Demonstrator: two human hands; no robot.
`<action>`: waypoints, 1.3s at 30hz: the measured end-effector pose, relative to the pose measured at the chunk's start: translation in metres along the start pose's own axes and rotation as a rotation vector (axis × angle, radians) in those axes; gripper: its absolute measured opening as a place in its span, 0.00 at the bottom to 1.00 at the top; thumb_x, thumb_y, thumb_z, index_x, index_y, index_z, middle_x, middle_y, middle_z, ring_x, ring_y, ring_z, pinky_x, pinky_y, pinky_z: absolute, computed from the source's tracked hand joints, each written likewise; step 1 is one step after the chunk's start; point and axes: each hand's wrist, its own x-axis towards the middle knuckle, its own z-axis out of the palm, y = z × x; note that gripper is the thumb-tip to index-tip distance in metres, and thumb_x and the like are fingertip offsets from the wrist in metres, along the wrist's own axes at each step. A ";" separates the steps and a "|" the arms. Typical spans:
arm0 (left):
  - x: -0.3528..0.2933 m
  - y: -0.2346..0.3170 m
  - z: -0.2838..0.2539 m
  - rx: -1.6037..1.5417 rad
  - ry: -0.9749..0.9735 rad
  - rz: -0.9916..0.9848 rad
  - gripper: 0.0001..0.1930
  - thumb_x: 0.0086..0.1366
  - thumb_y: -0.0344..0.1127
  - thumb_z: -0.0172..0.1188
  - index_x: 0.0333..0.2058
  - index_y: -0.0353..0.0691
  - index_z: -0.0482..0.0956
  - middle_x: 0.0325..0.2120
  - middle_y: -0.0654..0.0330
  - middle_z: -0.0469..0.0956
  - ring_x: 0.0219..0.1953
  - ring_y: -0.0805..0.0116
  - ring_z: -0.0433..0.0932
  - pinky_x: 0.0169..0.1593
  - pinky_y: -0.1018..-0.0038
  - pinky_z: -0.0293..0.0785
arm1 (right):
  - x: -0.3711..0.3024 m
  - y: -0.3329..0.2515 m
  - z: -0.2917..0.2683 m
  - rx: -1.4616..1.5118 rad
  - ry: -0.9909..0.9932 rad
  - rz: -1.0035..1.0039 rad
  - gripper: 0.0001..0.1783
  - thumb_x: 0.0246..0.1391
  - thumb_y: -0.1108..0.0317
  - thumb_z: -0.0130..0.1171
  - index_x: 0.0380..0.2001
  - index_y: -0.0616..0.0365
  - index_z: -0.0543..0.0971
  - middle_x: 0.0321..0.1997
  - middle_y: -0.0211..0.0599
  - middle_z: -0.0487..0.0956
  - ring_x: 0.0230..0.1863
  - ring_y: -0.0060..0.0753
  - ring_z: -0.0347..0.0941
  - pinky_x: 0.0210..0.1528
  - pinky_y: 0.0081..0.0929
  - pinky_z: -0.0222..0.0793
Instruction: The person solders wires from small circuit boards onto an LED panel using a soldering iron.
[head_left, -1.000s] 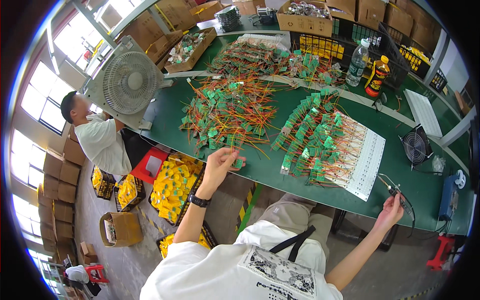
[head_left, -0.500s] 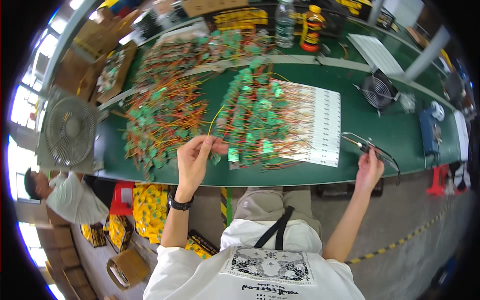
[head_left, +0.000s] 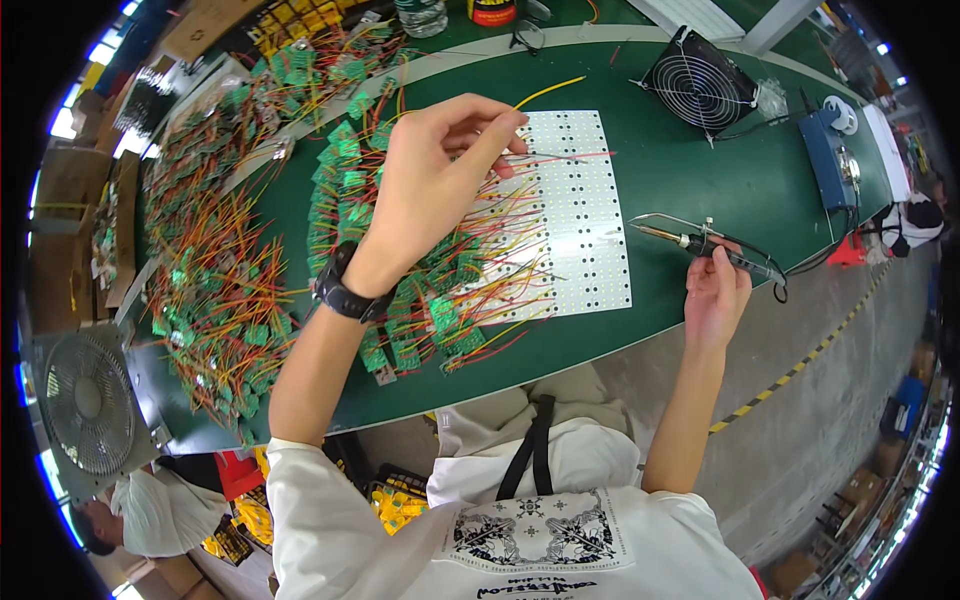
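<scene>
My left hand, with a black watch on the wrist, is raised over the far part of the white board. A yellow wire is pinched between its thumb and fingertips, its end pointing up to the right. Just below the fingers a red wire stretches across the board; whether the hand grips it too I cannot tell. My right hand holds a soldering iron, tip toward the board's right edge and apart from it. Small green circuit boards with red and yellow wires overlie the board's left part.
A heap of wired green boards lies left. At the back right stand a black fan and a blue soldering station. A bottle is at the far edge. Another person is beyond the grey fan.
My left hand has moved from beside the wired boards up and right over the white board, with the yellow wire. My right hand still holds the soldering iron. The view has turned and shifted.
</scene>
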 end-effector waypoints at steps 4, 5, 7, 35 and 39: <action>0.038 -0.029 0.008 0.210 -0.052 0.028 0.11 0.65 0.34 0.56 0.37 0.30 0.80 0.23 0.56 0.82 0.22 0.71 0.79 0.30 0.76 0.74 | 0.002 0.001 0.002 0.050 0.052 -0.039 0.14 0.60 0.68 0.54 0.43 0.69 0.74 0.22 0.37 0.74 0.20 0.23 0.66 0.19 0.18 0.57; 0.046 -0.034 0.008 0.359 -0.043 0.091 0.11 0.64 0.34 0.57 0.38 0.31 0.80 0.24 0.55 0.82 0.22 0.68 0.80 0.30 0.73 0.75 | 0.004 0.000 0.003 0.042 0.059 -0.040 0.14 0.60 0.68 0.54 0.43 0.69 0.74 0.22 0.37 0.74 0.20 0.23 0.66 0.19 0.18 0.57; 0.056 -0.050 0.007 0.455 -0.016 0.149 0.10 0.62 0.34 0.56 0.36 0.34 0.80 0.25 0.53 0.82 0.24 0.60 0.81 0.32 0.67 0.76 | 0.009 0.000 0.006 0.087 0.113 -0.088 0.14 0.60 0.68 0.54 0.43 0.70 0.74 0.25 0.37 0.74 0.22 0.23 0.66 0.19 0.17 0.57; 0.070 -0.080 0.014 0.524 -0.005 0.252 0.10 0.59 0.33 0.58 0.37 0.37 0.83 0.28 0.50 0.82 0.30 0.54 0.82 0.37 0.67 0.76 | 0.144 0.022 0.080 -0.047 -0.096 -0.202 0.12 0.56 0.69 0.60 0.40 0.66 0.77 0.28 0.36 0.77 0.24 0.22 0.70 0.25 0.18 0.61; 0.077 -0.069 0.013 0.497 -0.083 0.174 0.10 0.59 0.34 0.59 0.36 0.36 0.82 0.29 0.50 0.82 0.31 0.53 0.82 0.38 0.67 0.76 | 0.146 0.028 0.080 -0.116 -0.157 -0.086 0.12 0.56 0.69 0.60 0.40 0.65 0.77 0.25 0.36 0.78 0.21 0.23 0.70 0.23 0.19 0.60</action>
